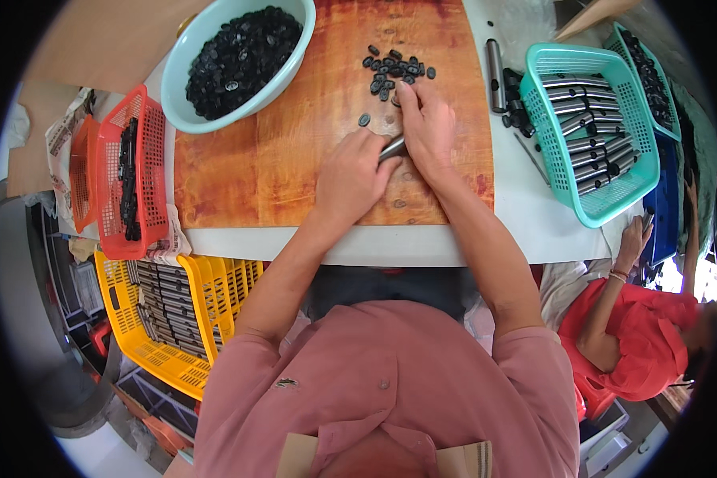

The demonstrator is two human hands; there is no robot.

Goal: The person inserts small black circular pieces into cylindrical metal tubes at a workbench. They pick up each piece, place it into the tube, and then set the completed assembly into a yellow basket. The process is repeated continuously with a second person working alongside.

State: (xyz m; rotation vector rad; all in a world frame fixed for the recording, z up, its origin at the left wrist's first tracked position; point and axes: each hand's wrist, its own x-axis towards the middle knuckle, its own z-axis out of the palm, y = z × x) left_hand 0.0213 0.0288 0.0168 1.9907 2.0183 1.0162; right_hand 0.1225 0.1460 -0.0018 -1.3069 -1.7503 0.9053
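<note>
My left hand [350, 179] is closed around a short silver metal tube [393, 148], which lies slanted over the wooden board [255, 183]. Beside the tube's far end, my right hand [429, 127] has its fingers drawn together, their tips at the near edge of a loose cluster of small black oval pieces [390, 68]. Whatever those fingertips pinch, if anything, is hidden. One single oval piece [364, 120] lies apart, just beyond my left hand's knuckles.
A pale blue basin [171, 88] of black pieces stands back left. Red [153, 159] and yellow [207, 295] baskets flank the left side. At right are a teal basket [562, 171] of metal tubes, another tube [495, 76] and a person in red [637, 338].
</note>
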